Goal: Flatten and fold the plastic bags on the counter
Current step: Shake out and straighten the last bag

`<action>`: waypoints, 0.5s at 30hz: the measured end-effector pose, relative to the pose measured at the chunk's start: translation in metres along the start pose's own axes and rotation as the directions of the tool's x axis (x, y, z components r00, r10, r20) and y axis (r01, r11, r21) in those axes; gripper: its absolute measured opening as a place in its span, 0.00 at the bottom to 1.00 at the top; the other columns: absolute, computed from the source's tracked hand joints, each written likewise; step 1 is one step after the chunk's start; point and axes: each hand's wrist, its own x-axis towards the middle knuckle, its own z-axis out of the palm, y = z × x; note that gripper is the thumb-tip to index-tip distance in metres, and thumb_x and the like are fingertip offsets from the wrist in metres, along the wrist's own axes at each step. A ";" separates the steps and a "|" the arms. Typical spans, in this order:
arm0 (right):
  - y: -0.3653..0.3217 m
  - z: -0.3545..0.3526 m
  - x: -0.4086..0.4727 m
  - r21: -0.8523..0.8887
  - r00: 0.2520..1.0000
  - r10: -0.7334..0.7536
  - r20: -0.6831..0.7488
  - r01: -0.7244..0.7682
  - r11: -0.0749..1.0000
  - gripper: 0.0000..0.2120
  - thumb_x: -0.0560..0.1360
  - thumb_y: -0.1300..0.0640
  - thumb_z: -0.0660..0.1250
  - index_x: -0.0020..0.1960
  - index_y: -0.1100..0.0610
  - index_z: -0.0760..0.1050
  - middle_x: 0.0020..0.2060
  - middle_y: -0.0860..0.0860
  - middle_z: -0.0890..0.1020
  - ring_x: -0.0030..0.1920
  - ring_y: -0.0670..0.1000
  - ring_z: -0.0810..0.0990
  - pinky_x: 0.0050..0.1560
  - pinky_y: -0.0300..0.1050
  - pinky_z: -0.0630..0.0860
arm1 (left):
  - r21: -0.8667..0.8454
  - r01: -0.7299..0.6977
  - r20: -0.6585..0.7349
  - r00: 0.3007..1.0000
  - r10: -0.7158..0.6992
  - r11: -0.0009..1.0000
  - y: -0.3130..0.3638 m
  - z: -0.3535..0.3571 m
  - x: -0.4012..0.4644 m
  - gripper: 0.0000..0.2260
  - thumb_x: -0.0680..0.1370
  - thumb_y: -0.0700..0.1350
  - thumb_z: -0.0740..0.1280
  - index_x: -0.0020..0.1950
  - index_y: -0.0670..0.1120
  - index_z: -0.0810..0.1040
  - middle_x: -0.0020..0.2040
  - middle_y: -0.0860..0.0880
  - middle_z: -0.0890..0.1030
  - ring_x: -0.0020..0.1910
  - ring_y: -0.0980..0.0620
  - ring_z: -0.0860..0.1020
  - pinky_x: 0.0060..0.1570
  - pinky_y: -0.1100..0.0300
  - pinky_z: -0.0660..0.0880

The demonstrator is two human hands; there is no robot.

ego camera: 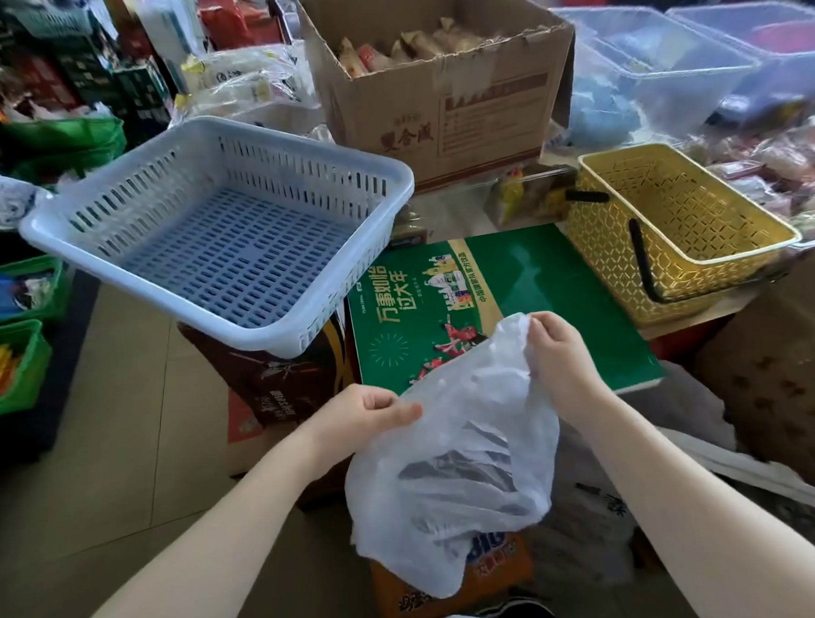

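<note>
- Holding a translucent white plastic bag (461,455) in mid-air with both hands, in front of the body, just below the near edge of the green box (507,301).
- Left hand (370,416): grip closed, thumb and fingers pinching the bag's left upper edge.
- Right hand (557,345): grip closed, fingertips pinching the bag's top corner, which stands bunched up above the rest.
- Bag hangs crumpled and puffed out, not flat; darker folds show through the film in the middle. Lower end droops over an orange carton (494,570) on the floor.
- More whitish bags (587,514) lie piled just right of the held one, under the right forearm.
- Green box lies flat, printed face up, directly behind the hands.
- Light blue slotted basket (223,225) sits to the left of it, raised on a dark brown box (279,382), nothing inside.
- Gold lattice basket (682,228) with black handles sits to the right, touching the green box's far right corner.
- Open cardboard box (436,82) with wrapped packets stands behind both baskets.
- Clear plastic tubs (698,56) at far right, blurred.
</note>
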 end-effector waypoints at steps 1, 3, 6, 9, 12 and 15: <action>0.003 -0.004 0.002 0.010 0.999 0.036 -0.038 -0.036 0.999 0.12 0.79 0.60 0.55 0.44 0.65 0.72 0.30 0.51 0.70 0.30 0.48 0.67 0.29 0.39 0.64 | -0.039 0.015 0.046 0.999 -0.013 0.999 -0.003 -0.003 -0.004 0.22 0.69 0.61 0.70 0.30 0.47 0.67 0.29 0.50 0.64 0.28 0.55 0.62 0.32 0.64 0.59; 0.009 -0.009 0.004 -0.019 0.995 0.081 -0.064 -0.082 0.996 0.12 0.79 0.60 0.56 0.46 0.66 0.74 0.33 0.52 0.73 0.33 0.50 0.70 0.32 0.42 0.67 | -0.209 0.046 0.107 0.994 -0.024 0.977 -0.008 -0.007 -0.011 0.21 0.68 0.59 0.70 0.40 0.41 0.74 0.38 0.43 0.73 0.36 0.47 0.71 0.40 0.56 0.67; 0.003 -0.008 -0.004 -0.195 0.992 -0.005 -0.122 -0.019 0.981 0.11 0.80 0.61 0.56 0.55 0.59 0.76 0.50 0.52 0.78 0.49 0.50 0.75 0.51 0.44 0.71 | -0.359 0.005 -0.034 0.999 -0.019 0.933 -0.001 -0.005 -0.014 0.20 0.71 0.56 0.68 0.49 0.39 0.75 0.46 0.39 0.76 0.44 0.43 0.73 0.45 0.49 0.69; -0.032 0.000 -0.034 -0.189 0.941 -0.284 -0.182 0.250 0.950 0.12 0.80 0.59 0.56 0.54 0.59 0.78 0.47 0.48 0.77 0.48 0.46 0.74 0.50 0.38 0.68 | -0.358 -0.070 -0.298 0.954 -0.043 0.931 0.012 -0.001 -0.008 0.15 0.76 0.56 0.64 0.49 0.45 0.76 0.45 0.41 0.77 0.44 0.45 0.74 0.49 0.46 0.72; -0.065 0.012 -0.070 -0.097 0.923 -0.278 0.267 0.313 0.945 0.06 0.76 0.51 0.64 0.46 0.52 0.78 0.40 0.45 0.80 0.38 0.40 0.78 0.40 0.33 0.74 | -0.432 -0.114 -0.358 0.932 -0.054 0.894 0.029 0.002 -0.003 0.13 0.79 0.53 0.59 0.52 0.46 0.76 0.45 0.41 0.78 0.44 0.45 0.77 0.50 0.48 0.73; -0.064 0.031 -0.078 -0.330 0.854 -0.177 0.489 0.369 0.869 0.14 0.69 0.47 0.72 0.47 0.55 0.74 0.38 0.44 0.78 0.37 0.43 0.76 0.34 0.30 0.70 | -0.480 -0.162 -0.292 0.956 0.017 0.862 0.045 0.009 -0.002 0.13 0.81 0.48 0.57 0.60 0.43 0.73 0.49 0.46 0.81 0.49 0.48 0.80 0.53 0.52 0.75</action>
